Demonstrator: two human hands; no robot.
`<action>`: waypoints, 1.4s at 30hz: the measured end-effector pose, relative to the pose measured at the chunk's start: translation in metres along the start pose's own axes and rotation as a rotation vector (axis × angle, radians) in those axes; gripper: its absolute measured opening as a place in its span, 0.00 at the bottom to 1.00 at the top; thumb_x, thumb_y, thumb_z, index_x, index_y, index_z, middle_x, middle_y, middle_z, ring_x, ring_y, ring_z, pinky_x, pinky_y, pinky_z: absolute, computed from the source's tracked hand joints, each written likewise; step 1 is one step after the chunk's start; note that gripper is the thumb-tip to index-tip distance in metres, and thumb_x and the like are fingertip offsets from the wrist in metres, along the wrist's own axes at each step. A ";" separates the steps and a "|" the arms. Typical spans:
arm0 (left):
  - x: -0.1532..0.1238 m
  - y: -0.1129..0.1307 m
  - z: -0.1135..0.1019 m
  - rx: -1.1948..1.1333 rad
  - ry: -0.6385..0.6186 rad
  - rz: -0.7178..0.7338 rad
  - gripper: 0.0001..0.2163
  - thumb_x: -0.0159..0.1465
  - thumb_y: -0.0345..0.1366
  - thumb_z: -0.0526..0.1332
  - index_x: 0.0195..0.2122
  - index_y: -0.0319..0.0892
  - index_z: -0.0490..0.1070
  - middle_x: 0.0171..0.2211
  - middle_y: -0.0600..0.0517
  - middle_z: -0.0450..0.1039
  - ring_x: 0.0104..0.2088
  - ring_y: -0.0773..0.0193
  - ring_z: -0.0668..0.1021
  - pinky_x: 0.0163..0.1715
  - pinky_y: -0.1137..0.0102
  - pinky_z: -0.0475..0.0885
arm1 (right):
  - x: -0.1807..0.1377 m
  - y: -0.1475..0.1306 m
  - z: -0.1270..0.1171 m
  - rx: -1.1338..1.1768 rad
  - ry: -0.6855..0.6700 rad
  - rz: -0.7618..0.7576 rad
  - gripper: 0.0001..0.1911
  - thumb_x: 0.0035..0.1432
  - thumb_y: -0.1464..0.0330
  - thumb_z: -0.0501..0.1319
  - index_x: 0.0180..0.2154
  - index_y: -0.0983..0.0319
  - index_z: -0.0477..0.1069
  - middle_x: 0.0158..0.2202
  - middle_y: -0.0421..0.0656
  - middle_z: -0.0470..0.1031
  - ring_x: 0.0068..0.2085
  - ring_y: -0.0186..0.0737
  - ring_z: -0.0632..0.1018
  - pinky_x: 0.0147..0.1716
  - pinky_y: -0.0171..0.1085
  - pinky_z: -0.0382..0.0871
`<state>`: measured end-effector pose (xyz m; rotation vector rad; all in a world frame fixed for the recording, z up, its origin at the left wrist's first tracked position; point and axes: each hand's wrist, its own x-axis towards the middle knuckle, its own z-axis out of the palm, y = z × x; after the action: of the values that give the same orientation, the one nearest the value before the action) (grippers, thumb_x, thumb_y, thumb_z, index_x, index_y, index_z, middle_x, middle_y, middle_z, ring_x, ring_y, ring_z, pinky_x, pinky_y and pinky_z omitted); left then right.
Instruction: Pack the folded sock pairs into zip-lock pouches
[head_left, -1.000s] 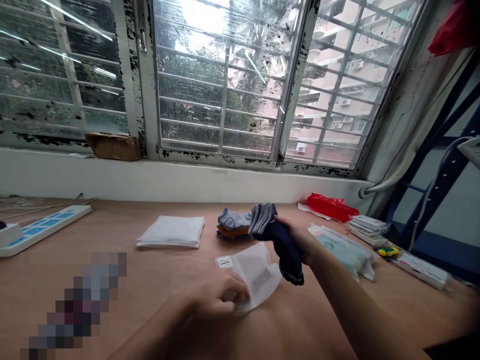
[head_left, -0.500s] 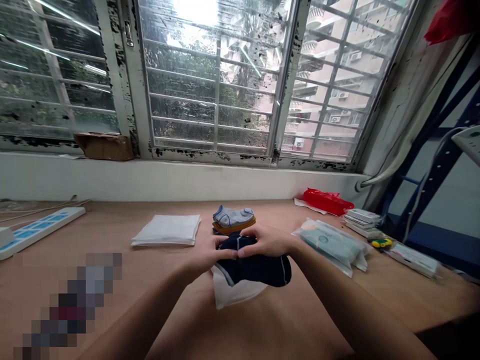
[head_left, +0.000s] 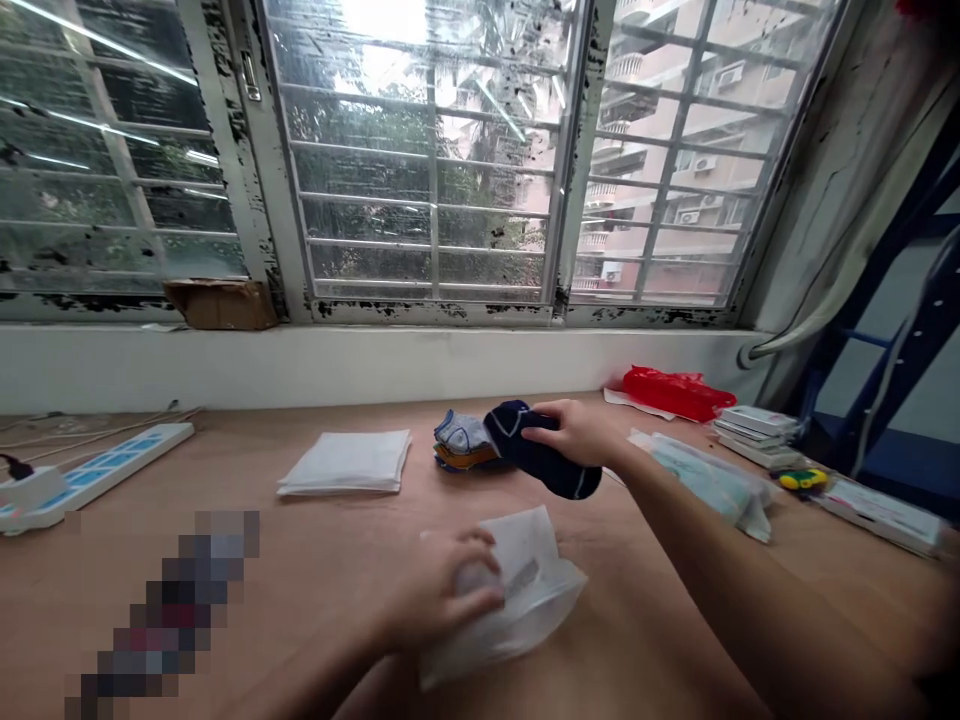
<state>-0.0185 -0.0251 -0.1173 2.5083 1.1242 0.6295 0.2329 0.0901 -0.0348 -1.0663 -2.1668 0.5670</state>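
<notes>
My right hand (head_left: 576, 436) grips a pair of navy ankle socks (head_left: 547, 460) with pale trim, held up and tilted at the front of a sock pile. That pile (head_left: 461, 438) has a grey sock with blue edging on top and mustard and blue ones below; the navy socks cover part of its right side. A frosted plastic bag (head_left: 525, 590) lies crumpled near the front of the table. Over its left side is my left hand (head_left: 450, 585), blurred, thumb and fingers apart and curved. Whether those fingers touch the bag I cannot tell.
Folded white bags (head_left: 345, 462) lie flat at the left, beyond them a power strip (head_left: 127, 465). On the right are a clear packet with pale green contents (head_left: 705, 475), a red plastic bag (head_left: 675, 392), stacked boxes (head_left: 754, 435) and a yellow-green item (head_left: 801, 481).
Both hands held the navy socks before. My left hand has let go and moved down to the frosted bag, while my right hand has lifted the socks up and to the right.
</notes>
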 end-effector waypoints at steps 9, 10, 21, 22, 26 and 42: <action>0.058 -0.037 -0.047 -0.014 0.138 -0.094 0.15 0.53 0.31 0.65 0.43 0.41 0.73 0.38 0.49 0.76 0.41 0.52 0.77 0.40 0.60 0.73 | 0.015 -0.014 0.047 -0.277 -0.230 -0.242 0.14 0.53 0.62 0.66 0.43 0.55 0.77 0.35 0.40 0.78 0.34 0.39 0.75 0.31 0.34 0.61; 0.060 -0.043 -0.049 -0.085 0.111 -0.131 0.10 0.54 0.31 0.64 0.38 0.40 0.74 0.33 0.51 0.76 0.36 0.55 0.78 0.36 0.63 0.73 | 0.015 -0.011 0.046 -0.255 -0.229 -0.208 0.18 0.50 0.61 0.68 0.45 0.55 0.76 0.36 0.40 0.78 0.36 0.40 0.75 0.32 0.34 0.62; 0.046 -0.086 -0.030 0.399 0.253 0.260 0.15 0.59 0.20 0.52 0.40 0.42 0.72 0.41 0.46 0.74 0.45 0.58 0.74 0.48 0.61 0.69 | -0.015 0.065 0.060 -0.540 0.008 -0.503 0.22 0.59 0.80 0.53 0.47 0.55 0.76 0.49 0.47 0.73 0.50 0.44 0.73 0.49 0.44 0.69; 0.045 -0.091 -0.027 0.460 0.223 0.268 0.17 0.59 0.20 0.52 0.42 0.43 0.73 0.43 0.46 0.74 0.46 0.57 0.74 0.51 0.59 0.68 | -0.019 0.071 0.064 -0.580 -0.005 -0.535 0.22 0.60 0.79 0.53 0.48 0.54 0.75 0.50 0.46 0.73 0.52 0.45 0.72 0.51 0.46 0.68; 0.040 -0.108 -0.017 0.541 0.156 0.194 0.21 0.58 0.20 0.52 0.48 0.45 0.73 0.49 0.47 0.73 0.52 0.55 0.72 0.53 0.57 0.67 | -0.028 0.085 0.071 -0.663 -0.105 -0.522 0.21 0.63 0.75 0.54 0.52 0.51 0.73 0.55 0.44 0.72 0.55 0.47 0.71 0.51 0.48 0.70; 0.013 0.047 0.012 0.150 -0.099 0.188 0.25 0.66 0.45 0.58 0.64 0.53 0.58 0.65 0.48 0.58 0.63 0.46 0.63 0.60 0.48 0.61 | -0.034 0.093 0.049 -0.195 0.119 -0.224 0.15 0.65 0.68 0.54 0.51 0.59 0.71 0.50 0.48 0.73 0.52 0.45 0.73 0.55 0.47 0.64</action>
<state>0.0242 -0.0466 -0.1029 2.7633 0.9394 0.4776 0.2627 0.1114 -0.1391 -0.9137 -2.2308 0.1885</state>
